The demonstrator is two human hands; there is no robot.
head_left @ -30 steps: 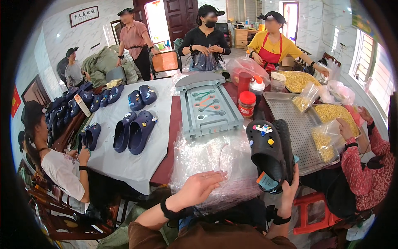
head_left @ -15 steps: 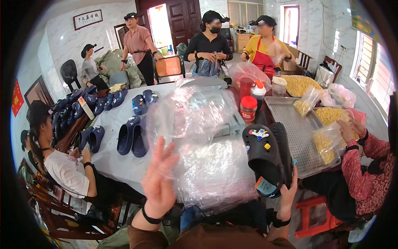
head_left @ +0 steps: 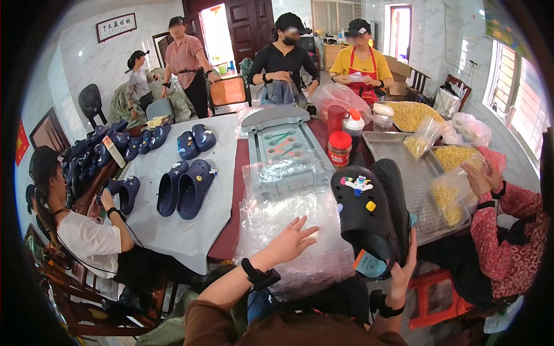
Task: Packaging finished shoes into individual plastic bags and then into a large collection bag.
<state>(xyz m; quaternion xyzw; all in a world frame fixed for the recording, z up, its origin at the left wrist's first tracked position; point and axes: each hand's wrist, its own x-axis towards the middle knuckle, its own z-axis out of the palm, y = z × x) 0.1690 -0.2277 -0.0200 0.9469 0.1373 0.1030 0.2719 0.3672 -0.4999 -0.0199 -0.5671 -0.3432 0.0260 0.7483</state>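
My right hand (head_left: 403,266) grips a pair of black clogs (head_left: 360,216) from below at the heel end, toes pointing away from me. Colourful charms dot the front clog's upper, and an orange and blue tag (head_left: 369,264) shows at its heel. Fingers spread and holding nothing, my left hand (head_left: 290,241) hovers over or rests on a pile of clear plastic bags (head_left: 259,222); contact is hard to judge. Beyond the bags lies a grey plastic board (head_left: 271,173) with green and orange shapes, its near end overlapped by clear film.
Navy clogs (head_left: 195,189) stand on the white-covered table (head_left: 216,230) at left, with several more behind. To the right are a red-lidded jar (head_left: 339,149), a perforated metal tray (head_left: 392,167) and bags of yellow pieces (head_left: 447,196). Co-workers sit and stand around; a red stool (head_left: 435,303) is nearby.
My left hand has come down and right from its raised position. The clear film spread over the grey board has gone from most of it. The clogs stay in my right hand, shifted slightly.
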